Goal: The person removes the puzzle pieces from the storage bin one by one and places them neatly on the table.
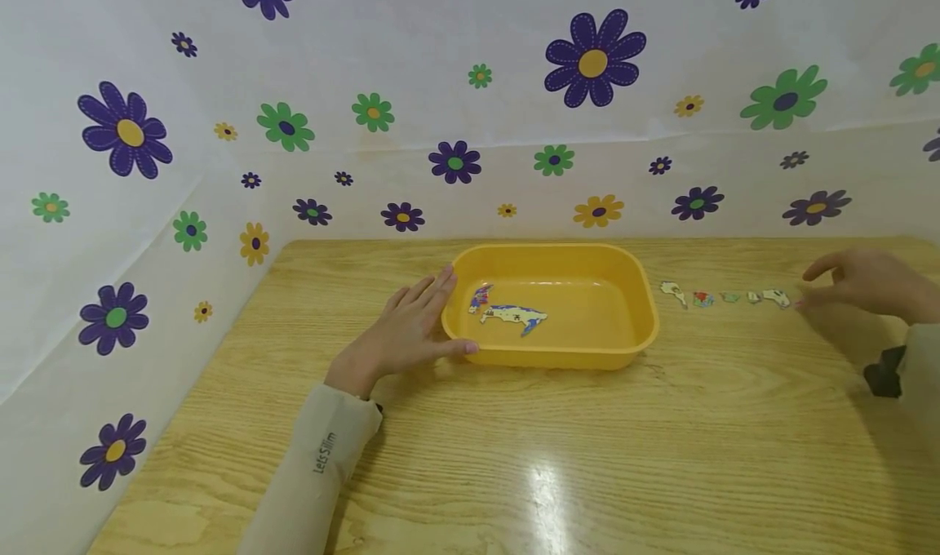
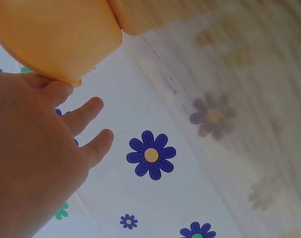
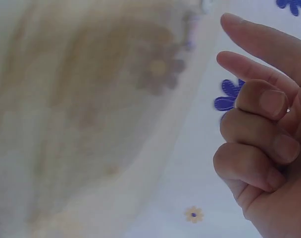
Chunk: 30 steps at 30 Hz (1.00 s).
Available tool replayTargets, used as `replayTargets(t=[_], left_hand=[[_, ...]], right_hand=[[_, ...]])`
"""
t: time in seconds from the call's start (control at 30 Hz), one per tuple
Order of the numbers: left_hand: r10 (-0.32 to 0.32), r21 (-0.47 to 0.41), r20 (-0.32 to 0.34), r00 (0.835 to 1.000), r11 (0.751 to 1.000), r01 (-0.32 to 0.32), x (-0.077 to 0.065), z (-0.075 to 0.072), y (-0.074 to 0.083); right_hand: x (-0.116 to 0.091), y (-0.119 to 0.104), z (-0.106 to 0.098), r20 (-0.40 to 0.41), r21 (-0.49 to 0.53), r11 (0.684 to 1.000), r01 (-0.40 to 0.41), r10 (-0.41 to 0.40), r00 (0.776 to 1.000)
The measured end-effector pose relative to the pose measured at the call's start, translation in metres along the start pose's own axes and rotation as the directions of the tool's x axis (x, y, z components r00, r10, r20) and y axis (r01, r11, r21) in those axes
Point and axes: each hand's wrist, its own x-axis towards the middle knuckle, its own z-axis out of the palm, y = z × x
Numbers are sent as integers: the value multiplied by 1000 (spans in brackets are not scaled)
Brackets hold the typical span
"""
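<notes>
My left hand rests against the left end of a yellow plastic tray. Its fingers lie extended along the rim, and the thumb touches the near edge. Inside the tray lie a long, flat, map-like cutout piece and a smaller blue-and-red piece. Beyond the tray's right side, several small cutout pieces form a row on the table. My right hand is by the white piece at the row's right end. Thumb and forefinger stand apart, the other fingers are curled, and nothing is held.
The wooden table carries the tray near its back edge. White sheeting with purple, green and yellow flowers hangs behind the table and along its left side.
</notes>
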Motion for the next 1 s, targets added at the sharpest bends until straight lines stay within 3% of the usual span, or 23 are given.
replayTargets(t=[0.2,0.43,0.57,1.0], left_hand=[[0,2,-2,1000,1000,0,1,1,-1],[5,-4,-6,1000,1000,-5,0,0,1],[5,-4,-5,1000,1000,-5,-1,-1,1],[4,-7,-2,1000,1000,-4,-2,-2,2]], right_hand=[[12,-29,-18,-107,23,998,59,-56,993],[31,-93,-47,-154,118,983,139,-120,981],[44,-127,-57,-196,148,965,219,-188,962],[75,-212,-54,-135,266,895,358,-333,933]])
